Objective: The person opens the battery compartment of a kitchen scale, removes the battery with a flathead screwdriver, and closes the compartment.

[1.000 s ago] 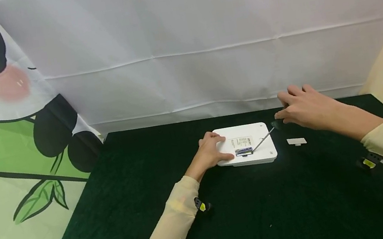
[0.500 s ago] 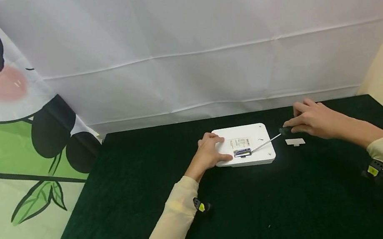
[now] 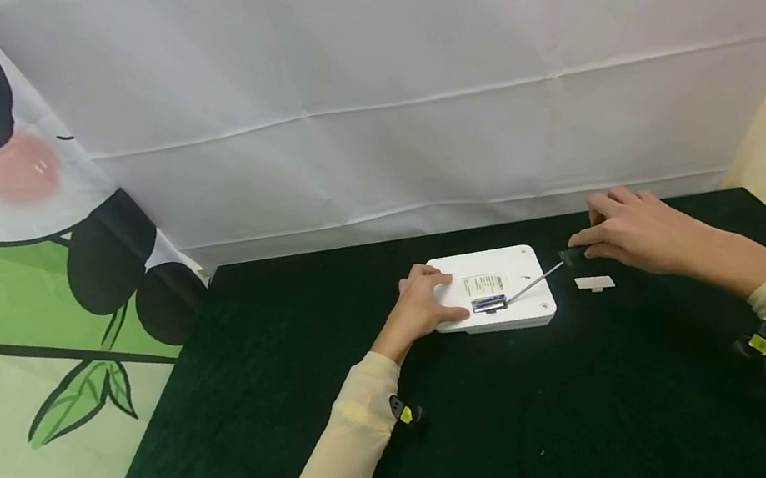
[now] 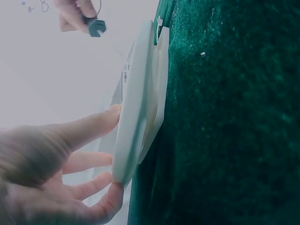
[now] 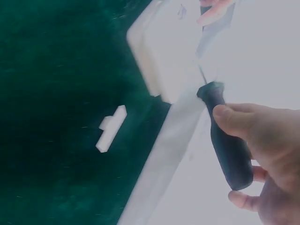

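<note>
A white box-shaped device (image 3: 496,260) lies on the green cloth with its label and screw holes facing up. My left hand (image 3: 420,303) grips its left end, thumb on the top face and fingers at the edge in the left wrist view. A silvery battery (image 3: 488,303) sits in a slot near the device's front edge. My right hand (image 3: 649,235) holds a screwdriver (image 5: 229,145) by its dark handle, thumb and fingers on opposite sides. The screwdriver's thin shaft slants down leftward, its tip at the battery's right end; exact contact is too small to tell.
A small white battery cover (image 3: 594,283) with a tab lies right of the device. Dark green cloth (image 3: 505,421) covers the table. A white curtain (image 3: 371,165) hangs behind the table's back edge, with a cartoon-printed cloth (image 3: 53,269) at left.
My right hand has shifted rightward and lower, tilting the screwdriver flatter, then has risen slightly. The screwdriver tip remains by the battery. My left hand and the device stay in place.
</note>
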